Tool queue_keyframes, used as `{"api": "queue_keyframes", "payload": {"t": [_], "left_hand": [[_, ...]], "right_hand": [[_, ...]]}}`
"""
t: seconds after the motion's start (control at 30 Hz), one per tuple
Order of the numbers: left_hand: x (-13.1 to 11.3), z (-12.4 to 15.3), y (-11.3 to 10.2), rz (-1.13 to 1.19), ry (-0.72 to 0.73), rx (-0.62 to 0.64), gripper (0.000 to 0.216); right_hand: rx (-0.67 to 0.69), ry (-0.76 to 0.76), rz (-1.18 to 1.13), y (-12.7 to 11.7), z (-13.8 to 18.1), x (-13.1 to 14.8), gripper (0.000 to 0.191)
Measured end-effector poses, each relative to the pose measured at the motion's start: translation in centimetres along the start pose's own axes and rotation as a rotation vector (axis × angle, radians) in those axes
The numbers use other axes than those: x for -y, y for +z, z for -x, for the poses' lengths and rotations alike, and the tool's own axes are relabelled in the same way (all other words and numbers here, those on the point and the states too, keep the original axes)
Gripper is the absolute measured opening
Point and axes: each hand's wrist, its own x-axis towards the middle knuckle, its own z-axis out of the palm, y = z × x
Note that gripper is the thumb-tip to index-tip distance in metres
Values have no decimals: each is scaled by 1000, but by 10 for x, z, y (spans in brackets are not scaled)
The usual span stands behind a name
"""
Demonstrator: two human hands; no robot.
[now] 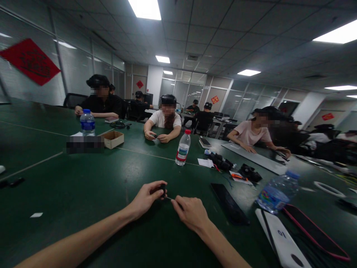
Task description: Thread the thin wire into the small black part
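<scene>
My left hand (147, 197) is held over the green table, its thumb and fingers closed around a small black part (163, 190). Just to its right, my right hand (192, 212) pinches a thin metal rod (169, 198), whose far end reaches the black part. Most of the rod's near end is hidden in my fingers, and I cannot make out what kind of tool it is. Both hands are close together, a short way apart.
Beyond my hands stands a red-capped water bottle (182, 149). To the right are a black phone (230, 204), a blue-capped bottle (276, 193), a white device marked 01 (281, 234) and a red-edged phone (316, 232). An open cardboard box (113, 139) is farther left. People sit across the table.
</scene>
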Motion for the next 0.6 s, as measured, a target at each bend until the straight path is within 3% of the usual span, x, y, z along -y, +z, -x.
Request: {"api": "queue_keyframes", "payload": {"t": [0.27,0.43,0.6], "left_hand": [[0,-2,0,-15,3,-19,47],[-6,2,2,-55,-44,71,42],[0,1,-1,47,-23,0,43]], "right_hand": [[-10,22,-97,1,0,-1,45],[-143,270,-296,2,-4,-7,51],[-60,112,-197,1,-3,-5,46]]}}
